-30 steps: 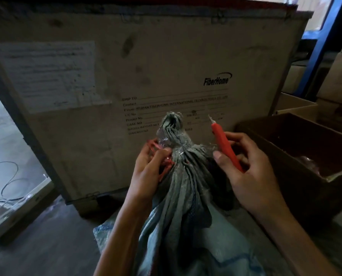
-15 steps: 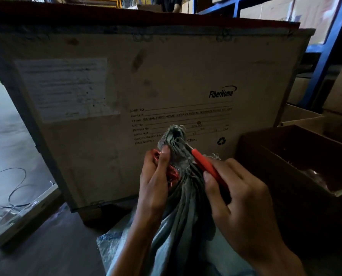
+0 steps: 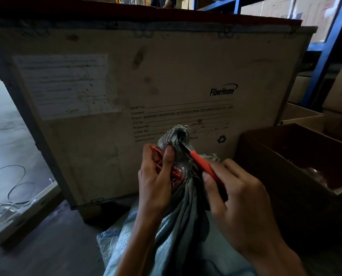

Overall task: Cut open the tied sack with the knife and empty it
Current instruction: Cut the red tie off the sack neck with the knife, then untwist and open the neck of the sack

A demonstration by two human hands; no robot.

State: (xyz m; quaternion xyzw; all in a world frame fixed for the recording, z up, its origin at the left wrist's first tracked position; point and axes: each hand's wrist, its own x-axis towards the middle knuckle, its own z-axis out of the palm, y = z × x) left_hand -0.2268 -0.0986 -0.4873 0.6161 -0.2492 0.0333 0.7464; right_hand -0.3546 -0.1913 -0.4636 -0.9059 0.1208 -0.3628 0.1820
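A grey-blue woven sack [image 3: 178,222] stands upright in front of me, its neck bunched and bound with a red tie [image 3: 176,173]. My left hand [image 3: 156,182] grips the neck and the red tie, thumb pressed up against the gathered top [image 3: 179,136]. My right hand [image 3: 238,206] holds a red-handled knife [image 3: 202,163]. Its short blade points up and left and touches the bunched neck just below the top. The lower end of the handle is hidden inside my fist.
A big wooden crate [image 3: 166,80] printed "FiberHome" stands right behind the sack. An open brown cardboard box [image 3: 297,176] sits at the right, with more cartons and a blue rack [image 3: 325,56] behind it. Cables [image 3: 10,188] lie on the floor at the left.
My right hand swung the knife from upright beside the sack to a slant against the neck, blade on the fabric. My left hand kept its grip on the tied neck.
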